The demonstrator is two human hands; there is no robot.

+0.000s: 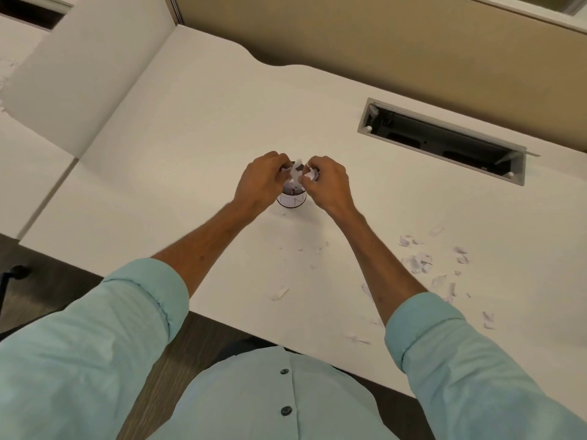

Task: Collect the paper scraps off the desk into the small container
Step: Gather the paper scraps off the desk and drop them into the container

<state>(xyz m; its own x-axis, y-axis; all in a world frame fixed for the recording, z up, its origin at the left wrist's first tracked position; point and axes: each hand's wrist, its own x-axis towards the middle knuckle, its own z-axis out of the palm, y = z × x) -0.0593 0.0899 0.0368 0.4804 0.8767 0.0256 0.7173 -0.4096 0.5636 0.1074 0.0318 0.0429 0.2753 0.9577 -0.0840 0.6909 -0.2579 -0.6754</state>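
Paper scraps (298,173) pinched in our left hand (261,182) and right hand (327,183) over the small container (291,200) (more scraps (419,262) lie rightward).

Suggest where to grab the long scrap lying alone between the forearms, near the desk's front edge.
Come straight down on the long scrap and pinch across its narrow width near the middle. It lies flat on the desk, a thin strip running diagonally, so no side offers an edge; probably fingertips must scrape under it.
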